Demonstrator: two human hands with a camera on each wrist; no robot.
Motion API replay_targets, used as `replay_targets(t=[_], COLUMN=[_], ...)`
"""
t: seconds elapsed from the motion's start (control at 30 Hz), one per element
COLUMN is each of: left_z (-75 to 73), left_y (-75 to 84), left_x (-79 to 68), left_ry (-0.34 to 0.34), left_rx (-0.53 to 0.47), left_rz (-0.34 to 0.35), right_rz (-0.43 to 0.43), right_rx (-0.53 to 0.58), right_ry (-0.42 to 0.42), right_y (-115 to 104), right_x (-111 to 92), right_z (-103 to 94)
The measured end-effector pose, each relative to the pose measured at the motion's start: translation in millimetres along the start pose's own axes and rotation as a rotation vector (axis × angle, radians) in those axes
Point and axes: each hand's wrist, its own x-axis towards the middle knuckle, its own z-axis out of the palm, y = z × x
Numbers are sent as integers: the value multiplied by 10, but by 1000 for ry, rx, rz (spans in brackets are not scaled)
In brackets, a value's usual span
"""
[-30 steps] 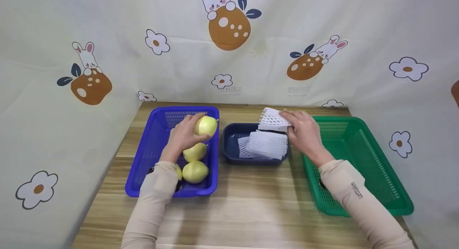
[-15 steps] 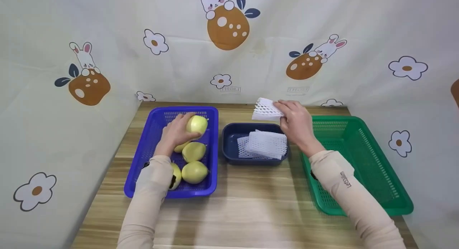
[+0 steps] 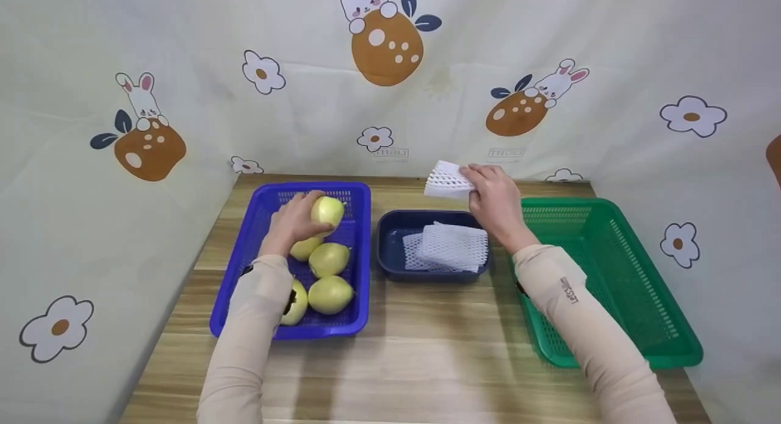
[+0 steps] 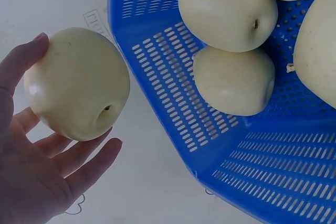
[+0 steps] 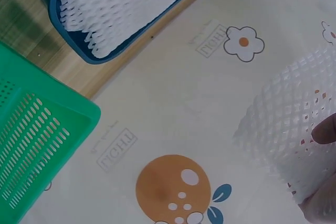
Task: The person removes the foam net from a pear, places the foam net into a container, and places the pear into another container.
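Observation:
My left hand (image 3: 291,224) grips a round, pale yellow-green pear (image 3: 327,212) above the blue basket (image 3: 365,271). In the left wrist view the thumb lies on one side of the pear (image 4: 79,82) and the fingers curl beneath it. Several more pears (image 3: 330,294) lie in that basket, one partly covered by the left forearm. Raised behind the dark blue tub (image 3: 392,248), my right hand (image 3: 497,201) pinches a white foam fruit net (image 3: 447,181). The right wrist view shows the net (image 5: 283,119) flattened between thumb and fingers. More foam nets (image 3: 454,247) lie in the tub.
A green basket (image 3: 610,271) stands on the right, partly under the right forearm. The wooden table (image 3: 421,351) extends in front of the tub. A printed white curtain (image 3: 317,125) closes off the back and both sides.
The left hand has moved left with the pear, farther over the blue basket. The right hand has lifted the foam net up and to the left, away from the tub.

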Motion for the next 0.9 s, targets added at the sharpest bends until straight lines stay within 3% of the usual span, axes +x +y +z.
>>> replay_targets(t=[0.6,0.9], left_z=[106,151], left_y=[-133,-170], left_x=[19,-17], left_ry=[-104,-210], left_rx=[43,108], left_rz=[-67,-124], right_rz=[72,79], right_rx=[-16,9], right_ry=[-46,-62], right_y=[123,131], right_x=[-60,-134], right_z=[368,580])
